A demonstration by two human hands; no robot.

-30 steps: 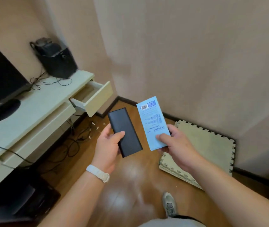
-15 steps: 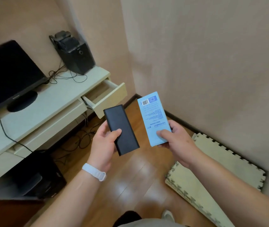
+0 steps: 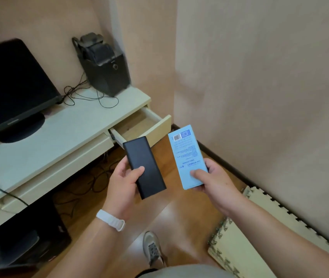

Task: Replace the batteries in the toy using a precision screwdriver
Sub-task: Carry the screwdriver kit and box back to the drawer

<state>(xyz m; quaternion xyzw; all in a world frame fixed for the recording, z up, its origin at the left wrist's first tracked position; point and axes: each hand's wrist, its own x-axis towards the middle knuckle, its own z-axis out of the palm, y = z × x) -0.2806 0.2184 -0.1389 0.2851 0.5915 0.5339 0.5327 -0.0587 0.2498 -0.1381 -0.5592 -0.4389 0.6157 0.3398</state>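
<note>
At the centre of the frame a slim black case (image 3: 144, 167) is being grasped by the left hand (image 3: 122, 182), with the thumb laid across its face and the fingers curled behind it. Just to its right, a light blue printed box (image 3: 187, 157) is being pinched at its lower end by the right hand (image 3: 215, 183), thumb on the front. The two are being held up side by side, not touching, above the wooden floor (image 3: 179, 221) and just below the open drawer (image 3: 159, 127) of the pale desk (image 3: 69, 127) at left centre. No toy is being shown anywhere, nor any bare screwdriver or loose batteries. As a guess only, the case is being taken for the screwdriver set and the box for the batteries. The task is therefore being judged as barely begun: supplies are being gathered, while unscrewing, swapping the cells and closing up are all left to do.
</note>
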